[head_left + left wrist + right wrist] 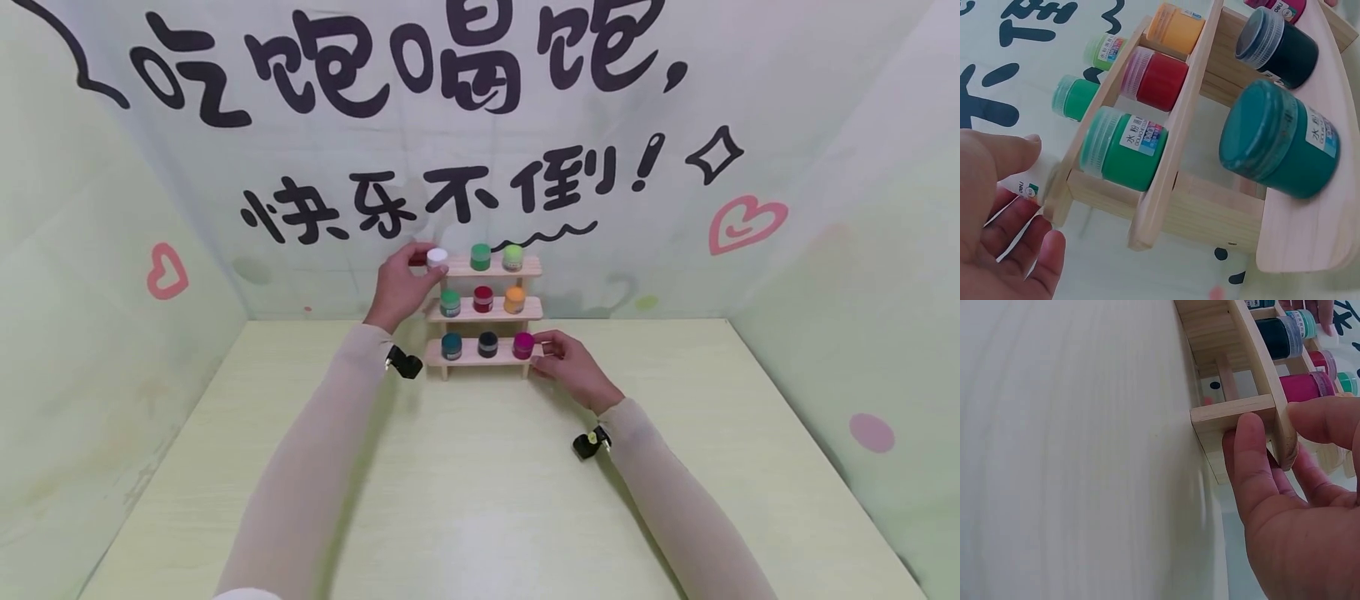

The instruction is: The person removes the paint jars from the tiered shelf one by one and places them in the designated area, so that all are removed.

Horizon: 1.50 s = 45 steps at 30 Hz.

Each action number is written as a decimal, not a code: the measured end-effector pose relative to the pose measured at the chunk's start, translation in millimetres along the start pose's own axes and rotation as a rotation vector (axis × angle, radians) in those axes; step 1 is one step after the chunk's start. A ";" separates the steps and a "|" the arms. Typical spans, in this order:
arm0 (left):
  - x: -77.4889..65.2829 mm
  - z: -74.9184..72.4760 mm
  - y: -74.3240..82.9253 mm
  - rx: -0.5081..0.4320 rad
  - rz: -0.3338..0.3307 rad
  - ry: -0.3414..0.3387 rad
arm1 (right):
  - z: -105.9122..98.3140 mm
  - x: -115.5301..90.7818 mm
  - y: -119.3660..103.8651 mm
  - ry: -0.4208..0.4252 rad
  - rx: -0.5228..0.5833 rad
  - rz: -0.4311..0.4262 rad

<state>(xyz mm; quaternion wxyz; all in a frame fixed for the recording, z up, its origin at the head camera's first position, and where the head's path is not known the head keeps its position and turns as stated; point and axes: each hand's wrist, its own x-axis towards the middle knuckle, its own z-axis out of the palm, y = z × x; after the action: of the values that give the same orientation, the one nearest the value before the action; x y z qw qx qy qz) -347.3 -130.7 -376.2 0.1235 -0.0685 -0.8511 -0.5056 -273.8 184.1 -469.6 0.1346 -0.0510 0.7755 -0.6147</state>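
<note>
A three-tier wooden stand [483, 357] holds small gouache paint jars in rows. My left hand [403, 286] pinches the white paint jar [437, 257] at the left end of the top tier; in the left wrist view the thumb lies over this white jar [1025, 181]. My right hand [573, 367] grips the right end of the bottom tier, beside the magenta paint jar [523, 346]. In the right wrist view the thumb and fingers [1250, 450] close around the end of the board [1284, 434].
Green [481, 257] and light green jars [513, 257] share the top tier. Green, red [483, 299] and orange jars stand on the middle one, teal [452, 346] and black jars on the bottom. The pale table [465, 500] meets a printed cloth wall [637, 250] behind the stand.
</note>
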 end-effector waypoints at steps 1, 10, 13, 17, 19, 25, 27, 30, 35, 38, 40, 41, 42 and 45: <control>-1.7 -1.4 0.1 -0.004 0.005 0.000 | 0.1 0.1 0.0 0.001 0.007 0.004; -15.2 -9.2 -3.0 -0.049 0.020 -0.002 | -1.9 3.8 4.4 0.002 0.050 0.019; -23.1 -13.6 -3.7 -0.074 0.013 -0.002 | -1.7 3.7 3.3 -0.001 0.051 0.024; -34.4 -20.8 -3.9 -0.092 0.014 -0.006 | -0.8 4.9 2.2 0.003 0.046 0.031; -39.8 -24.5 -4.4 -0.093 0.019 -0.010 | -0.2 5.6 1.9 0.004 0.046 0.033; -55.9 -33.5 -10.0 -0.076 0.003 -0.043 | 1.0 5.5 1.9 0.008 0.042 0.034; -60.5 -35.4 -13.9 -0.072 -0.006 -0.052 | 1.0 5.3 2.3 0.008 0.040 0.030; -65.9 -37.0 -21.8 -0.070 -0.018 -0.054 | 0.8 5.7 3.5 0.005 0.043 0.027; -73.2 -37.8 -34.5 -0.062 -0.029 -0.056 | 0.2 5.2 2.2 0.005 0.042 0.017; -79.8 -37.9 -40.7 -0.041 -0.043 -0.078 | 0.4 4.4 1.1 0.012 0.047 0.027; -84.7 -37.8 -45.1 -0.030 -0.061 -0.097 | 0.7 4.7 1.4 0.012 0.054 0.038; -87.0 -37.5 -47.5 -0.028 -0.072 -0.106 | 0.9 4.6 1.3 0.013 0.055 0.044; -89.2 -37.2 -50.0 -0.026 -0.081 -0.117 | 0.9 4.5 1.1 0.014 0.056 0.046; -93.6 -35.8 -59.5 -0.018 -0.096 -0.134 | 2.0 5.0 0.7 0.013 0.055 0.044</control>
<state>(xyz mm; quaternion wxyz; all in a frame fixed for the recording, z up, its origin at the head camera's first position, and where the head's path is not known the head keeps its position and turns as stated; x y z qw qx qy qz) -266.7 -189.8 -436.2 0.0413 -0.0626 -0.8552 -0.5129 -277.9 181.1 -471.4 0.1445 -0.0264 0.7602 -0.6329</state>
